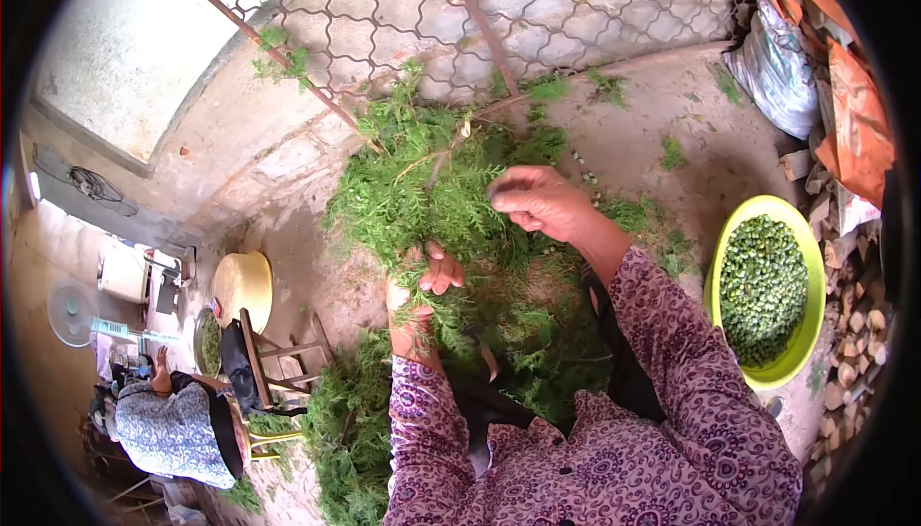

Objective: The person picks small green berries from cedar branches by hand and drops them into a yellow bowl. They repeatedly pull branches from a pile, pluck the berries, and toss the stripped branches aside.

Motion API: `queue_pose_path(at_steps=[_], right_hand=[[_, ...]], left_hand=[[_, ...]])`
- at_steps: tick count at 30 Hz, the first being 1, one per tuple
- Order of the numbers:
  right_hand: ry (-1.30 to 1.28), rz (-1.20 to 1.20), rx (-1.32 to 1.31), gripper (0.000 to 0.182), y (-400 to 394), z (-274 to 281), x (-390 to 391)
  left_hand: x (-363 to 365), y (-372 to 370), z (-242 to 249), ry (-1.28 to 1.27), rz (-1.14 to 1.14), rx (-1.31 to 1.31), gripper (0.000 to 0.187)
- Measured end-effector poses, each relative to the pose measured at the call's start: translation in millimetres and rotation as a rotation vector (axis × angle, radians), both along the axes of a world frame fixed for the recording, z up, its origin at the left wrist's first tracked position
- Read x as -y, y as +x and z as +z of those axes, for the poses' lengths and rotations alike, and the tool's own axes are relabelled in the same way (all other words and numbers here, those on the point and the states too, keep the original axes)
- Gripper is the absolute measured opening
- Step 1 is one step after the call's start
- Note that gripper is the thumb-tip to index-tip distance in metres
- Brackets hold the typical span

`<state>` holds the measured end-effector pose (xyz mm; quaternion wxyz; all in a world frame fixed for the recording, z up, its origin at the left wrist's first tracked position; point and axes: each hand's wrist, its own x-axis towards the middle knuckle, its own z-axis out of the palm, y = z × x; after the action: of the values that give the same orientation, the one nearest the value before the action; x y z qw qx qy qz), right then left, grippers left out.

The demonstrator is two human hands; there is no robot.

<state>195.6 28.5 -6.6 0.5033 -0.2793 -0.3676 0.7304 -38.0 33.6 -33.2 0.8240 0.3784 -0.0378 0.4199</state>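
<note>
A feathery green cypress-like branch (pixel 436 195) spreads in front of me, its fine leaves dense. My left hand (pixel 438 272) is closed around its lower part, with leaves covering much of the palm and wrist. To the right of the branch, my right hand (pixel 542 202) is raised, thumb and fingers pinched together. Whatever sits in that pinch, if anything, is too small to make out. More cut greenery (pixel 547 349) rests over my lap and legs. On my right stands a yellow-green basin (pixel 814 310) holding many small round green cones or seeds (pixel 763 286).
A wire-mesh panel (pixel 403 8) leans ahead. Cut foliage (pixel 350 430) is heaped at my left, near a wooden stool (pixel 288 358) and a tan tub (pixel 243 286). Another person (pixel 182 425) sits farther left. Stacked firewood (pixel 849 363) and a white sack (pixel 772 70) line the right.
</note>
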Motion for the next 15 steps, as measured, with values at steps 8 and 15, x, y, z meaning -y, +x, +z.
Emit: queue_pose_path(at_steps=[8,15], right_hand=[[0.009,-0.018,0.073,0.032,-16,3,5],[-0.044,-0.047,0.087,0.031,-20,6,5]], left_hand=[[10,15,1,-0.041,0.051,-0.12,0.038],[15,19,2,-0.044,0.105,-0.173,0.038]])
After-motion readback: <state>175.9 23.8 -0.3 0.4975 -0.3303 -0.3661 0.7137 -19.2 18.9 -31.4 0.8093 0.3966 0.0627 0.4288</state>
